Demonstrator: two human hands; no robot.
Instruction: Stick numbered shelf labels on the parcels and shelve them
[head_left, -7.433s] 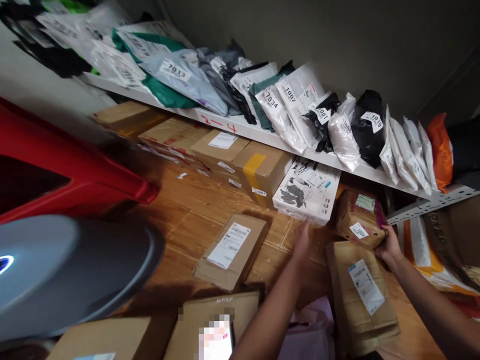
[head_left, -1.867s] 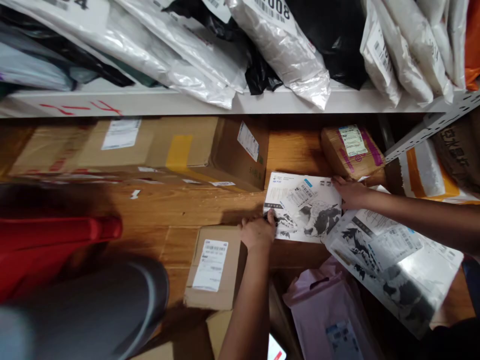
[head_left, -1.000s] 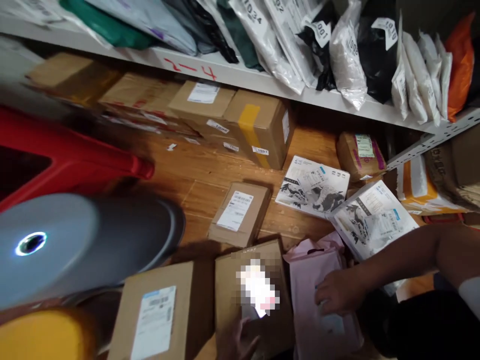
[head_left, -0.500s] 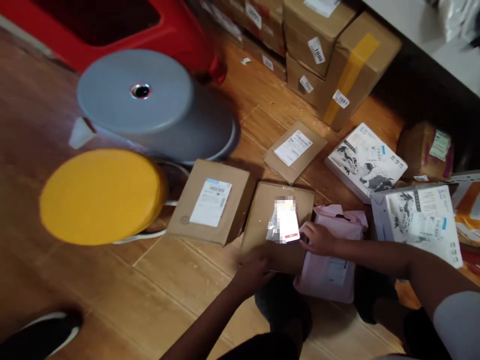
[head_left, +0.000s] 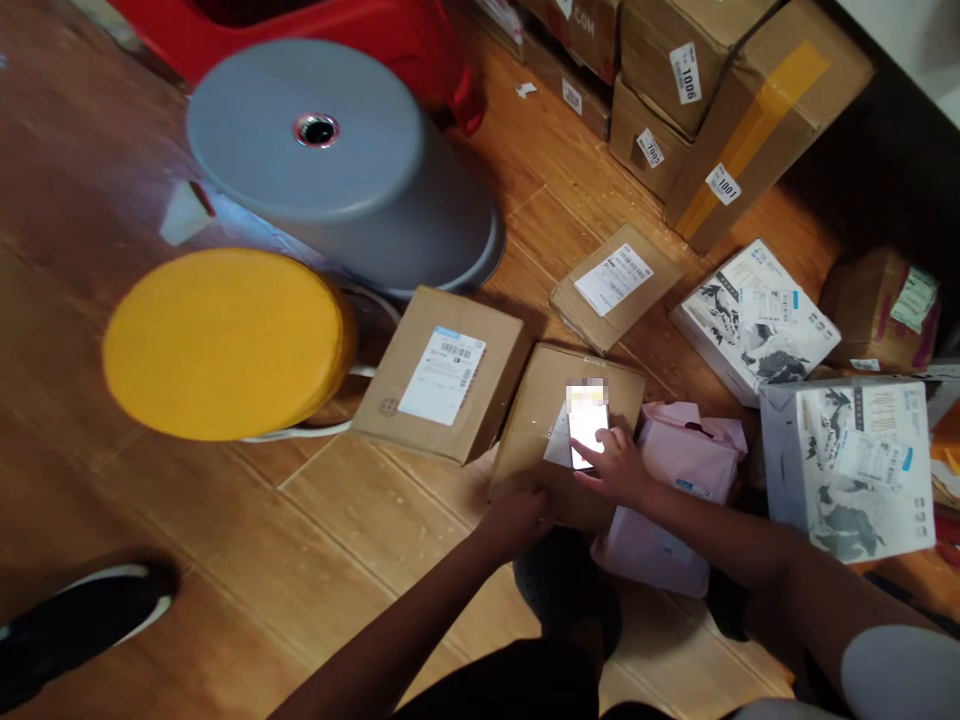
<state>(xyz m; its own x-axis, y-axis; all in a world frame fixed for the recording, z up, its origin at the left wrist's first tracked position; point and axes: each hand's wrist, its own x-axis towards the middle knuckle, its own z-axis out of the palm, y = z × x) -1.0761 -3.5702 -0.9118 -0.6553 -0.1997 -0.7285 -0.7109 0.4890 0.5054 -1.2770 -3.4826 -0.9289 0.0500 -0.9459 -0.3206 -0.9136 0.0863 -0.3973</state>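
A lit smartphone (head_left: 587, 415) lies on top of a brown cardboard box (head_left: 525, 425), over part of its white label. My right hand (head_left: 621, 468) is over the phone's lower end, fingers spread and fingertips on the screen. At the box's near left edge my left hand (head_left: 519, 520) is closed on the cardboard, its fingertips partly hidden. Right of this box sits a pink plastic parcel (head_left: 694, 455), beneath my right wrist. Close on the left is another labelled cardboard box (head_left: 441, 375).
A yellow round stool (head_left: 225, 345) and a grey stool (head_left: 315, 130) stand left, by a red plastic stool (head_left: 450, 60). A small flat carton (head_left: 615, 285) and two white printed boxes (head_left: 757, 320) lie beyond. Numbered cartons (head_left: 720, 130) are stacked at the back. A black shoe (head_left: 90, 625) shows lower left.
My right hand has moved from the phone's right edge onto its screen, fingers now spread. My left hand stays at the box edge. The whole view has shifted slightly.
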